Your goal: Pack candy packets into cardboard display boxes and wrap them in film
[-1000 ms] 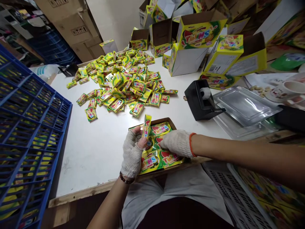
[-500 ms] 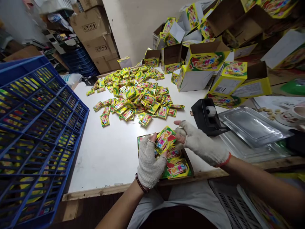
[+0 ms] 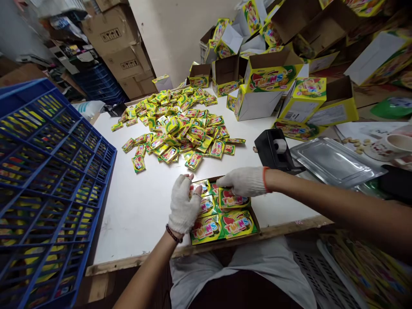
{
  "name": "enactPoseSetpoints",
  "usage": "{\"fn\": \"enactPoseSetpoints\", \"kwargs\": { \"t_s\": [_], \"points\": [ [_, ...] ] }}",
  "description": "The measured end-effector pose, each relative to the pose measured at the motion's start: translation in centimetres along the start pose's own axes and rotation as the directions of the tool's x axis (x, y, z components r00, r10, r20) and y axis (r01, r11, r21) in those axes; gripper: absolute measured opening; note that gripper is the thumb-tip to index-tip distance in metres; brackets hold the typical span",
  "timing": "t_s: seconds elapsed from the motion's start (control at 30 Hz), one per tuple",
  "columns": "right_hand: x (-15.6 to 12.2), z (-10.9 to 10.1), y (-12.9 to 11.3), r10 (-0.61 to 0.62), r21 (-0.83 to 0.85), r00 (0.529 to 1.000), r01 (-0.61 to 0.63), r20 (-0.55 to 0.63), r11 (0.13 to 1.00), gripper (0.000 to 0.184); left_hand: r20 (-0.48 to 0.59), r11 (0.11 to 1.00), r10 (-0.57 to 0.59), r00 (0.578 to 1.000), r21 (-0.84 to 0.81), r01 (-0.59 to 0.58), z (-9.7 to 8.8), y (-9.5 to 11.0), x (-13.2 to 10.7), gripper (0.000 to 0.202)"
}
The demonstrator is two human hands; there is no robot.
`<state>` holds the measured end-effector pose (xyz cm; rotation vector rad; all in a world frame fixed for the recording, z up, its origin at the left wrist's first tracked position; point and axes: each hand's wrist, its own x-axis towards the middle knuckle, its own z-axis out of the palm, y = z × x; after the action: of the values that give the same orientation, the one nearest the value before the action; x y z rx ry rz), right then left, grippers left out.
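A shallow open box (image 3: 256,218) at the table's front edge holds rows of green and yellow TWINS packets (image 3: 207,228). My left hand (image 3: 184,206), in a white fingerless glove, grips the box at its left side, thumb over the inside and fingers along the far left corner. Gloved likewise, my right hand (image 3: 244,181) reaches across the box's far right part. Its fingers are closed on a TWINS packet (image 3: 232,201) that sits over the other packets, slightly tilted; part of the grip is hidden under the hand.
A heap of small packets (image 3: 180,128) covers the table's middle. At left leans a blue crate (image 3: 54,184) filled with packets. A black tape dispenser (image 3: 268,150), clear plastic trays (image 3: 336,161) and a cup (image 3: 397,146) stand at right. Open cartons (image 3: 273,79) pile up behind.
The packet held up between both hands is now down in the box under my right hand. My left hand has moved left to the box's side. The view has shifted slightly.
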<state>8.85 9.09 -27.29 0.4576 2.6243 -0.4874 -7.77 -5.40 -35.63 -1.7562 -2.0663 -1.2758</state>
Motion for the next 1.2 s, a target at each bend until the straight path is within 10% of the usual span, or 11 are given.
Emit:
{"fn": "enactPoseSetpoints", "kwargs": {
  "t_s": [0.2, 0.6, 0.7, 0.87, 1.03, 1.2],
  "points": [
    [3.8, 0.6, -3.0, 0.002, -0.26, 0.971, 0.063, 0.24, 0.964, 0.032, 0.278, 0.919, -0.353, 0.894, 0.283, 0.274, -0.2, -3.2, 7.4, 0.031],
    [1.3, 5.7, -0.8, 0.119, -0.14, 0.954, -0.163, -0.275, 0.977, 0.036, 0.413, 0.847, -0.49, 0.767, 0.433, 0.308, 5.1, -5.2, 12.3, 0.037],
    [0.8, 4.9, 0.7, 0.247, 0.279, 0.89, -0.143, -0.384, 0.95, 0.021, 0.38, 0.871, -0.448, 0.809, 0.391, 0.299, 4.2, -3.4, 11.6, 0.03],
    [1.5, 2.8, 1.2, 0.382, 0.768, 0.786, 0.177, -0.487, 0.615, 0.037, 0.102, 0.988, -0.143, 0.984, 0.077, 0.135, 3.1, 1.8, 7.9, 0.047],
    [1.8, 1.5, 2.2, 0.203, 0.593, 0.758, 0.283, -0.619, 0.753, 0.034, 0.055, 0.997, 0.025, 0.998, 0.073, -0.029, 2.2, 3.4, 2.8, 0.052],
    [1.3, 0.5, 4.0, 0.075, 0.175, 0.925, -0.01, -0.374, 0.985, 0.025, 0.31, 0.891, -0.001, 0.951, 0.431, -0.139, 0.9, 1.9, -1.3, 0.047]
  ]
}}
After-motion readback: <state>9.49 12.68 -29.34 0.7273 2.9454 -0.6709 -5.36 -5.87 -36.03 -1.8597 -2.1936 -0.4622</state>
